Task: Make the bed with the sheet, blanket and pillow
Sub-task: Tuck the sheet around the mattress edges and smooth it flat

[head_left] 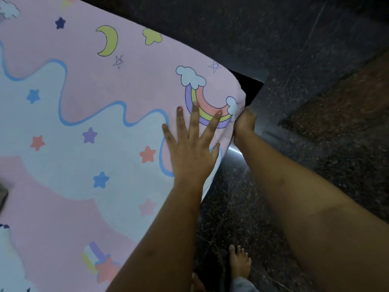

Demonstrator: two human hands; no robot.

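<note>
A pink and pale-blue sheet (84, 123) printed with stars, a moon and a rainbow lies smooth over the bed, filling the left of the view. My left hand (190, 148) rests flat on it with fingers spread, just below the rainbow near the bed's corner. My right hand (245, 125) is at the side of that corner, its fingers curled around the sheet's edge and partly hidden behind the fabric. No blanket or pillow is in sight.
Dark speckled stone floor (294, 102) runs along the right of the bed, with a raised step or ledge at the upper right. My bare foot (240, 262) stands on the floor close to the bed's side. A dark object (3, 197) pokes in at the left edge.
</note>
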